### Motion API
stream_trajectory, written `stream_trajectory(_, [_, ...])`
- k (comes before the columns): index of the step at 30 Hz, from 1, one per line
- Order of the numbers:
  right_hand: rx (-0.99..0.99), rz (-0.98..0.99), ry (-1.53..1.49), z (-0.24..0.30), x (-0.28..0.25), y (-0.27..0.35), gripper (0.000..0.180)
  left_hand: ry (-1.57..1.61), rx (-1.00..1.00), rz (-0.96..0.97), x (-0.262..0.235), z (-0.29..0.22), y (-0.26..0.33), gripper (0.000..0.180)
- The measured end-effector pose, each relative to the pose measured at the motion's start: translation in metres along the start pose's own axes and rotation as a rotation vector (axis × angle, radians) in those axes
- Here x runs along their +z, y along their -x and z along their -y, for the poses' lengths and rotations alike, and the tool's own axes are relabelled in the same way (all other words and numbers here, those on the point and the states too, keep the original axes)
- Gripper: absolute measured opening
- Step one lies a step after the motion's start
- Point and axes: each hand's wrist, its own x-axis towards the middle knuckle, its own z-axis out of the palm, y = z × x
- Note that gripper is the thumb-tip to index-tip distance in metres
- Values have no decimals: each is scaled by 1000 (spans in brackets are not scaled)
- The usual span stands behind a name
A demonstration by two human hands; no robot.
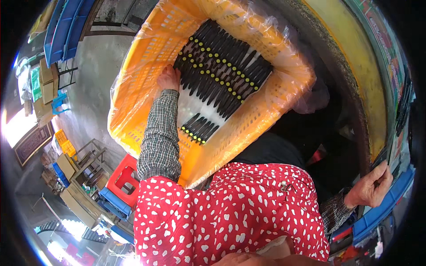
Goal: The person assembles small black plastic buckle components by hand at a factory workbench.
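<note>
Black slender rods with yellow-green ends (217,66) lie in front of us, packed side by side in slanting rows inside an orange crate (146,77) lined with clear plastic film (320,96). Our left hand (168,79) reaches down into the crate, just beside the left end of those rows; most of the rods spread out to its right. Its fingers are bent in toward the nearest rods, but their tips are partly hidden, so we cannot tell whether it grips one. Below the main rows, closer to our body, a smaller group of rods (199,128) lies apart on the pale bottom, beneath the hand and to its right in our view.

Our right hand (372,186) is outside the crate, well apart from all the rods, far over at the right. Its thumb and forefinger come close together in a narrow bend near the edge of some colourful sheets (379,48), above a blue tray (385,201); we cannot tell whether anything is pinched there. A checked sleeve (159,126) covers our left forearm and crosses the crate's near left side. Our red apron with white spots (230,199) fills the lower view, and a red stool (117,175) stands to the left.
</note>
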Motion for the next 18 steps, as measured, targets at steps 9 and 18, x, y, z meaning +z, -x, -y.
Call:
stream_trajectory(9, [-7,9,4,-2,-1,-2,8,297,21,-61,-10,-7,25,26])
stream_trajectory(18, [-11,66,27,0,-1,0,8,391,54,130,-21,14,62,22])
